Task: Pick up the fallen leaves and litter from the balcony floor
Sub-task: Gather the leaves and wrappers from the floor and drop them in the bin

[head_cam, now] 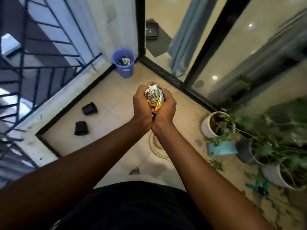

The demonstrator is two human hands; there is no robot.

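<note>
Cupping crumpled litter (154, 98) between both hands.

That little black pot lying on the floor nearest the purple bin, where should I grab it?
Probably across its middle, coming straight down from above. The black pot lies on its side, apart from the other pot, so its round wall is exposed. Your left hand and right hand hold the crumpled wrapper; empty them first.

I get soft, even daylight with faint shadows. Bright spots glare in the glass door (249, 47). The potted plants (272, 146) smear with blur, and the railing (49, 55) bows.
</note>
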